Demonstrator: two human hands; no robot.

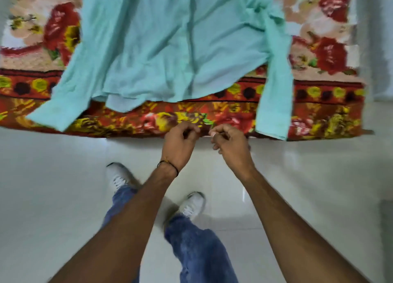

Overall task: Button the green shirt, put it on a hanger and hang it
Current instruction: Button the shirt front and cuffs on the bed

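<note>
The light green shirt [170,40] lies spread flat on a bed covered by a red floral blanket [319,104]. Its hem points toward me and both sleeves hang over the bed's near edge. My left hand [180,142] and my right hand [229,144] hover side by side just below the hem, at the blanket's edge. Both have their fingers curled in, and nothing shows in either. Neither hand touches the shirt. No hanger is in view.
A white tiled floor [63,176] stretches in front of the bed. My legs in blue jeans and white shoes [191,204] stand on it below the arms. A pale wall or surface lies at the far right.
</note>
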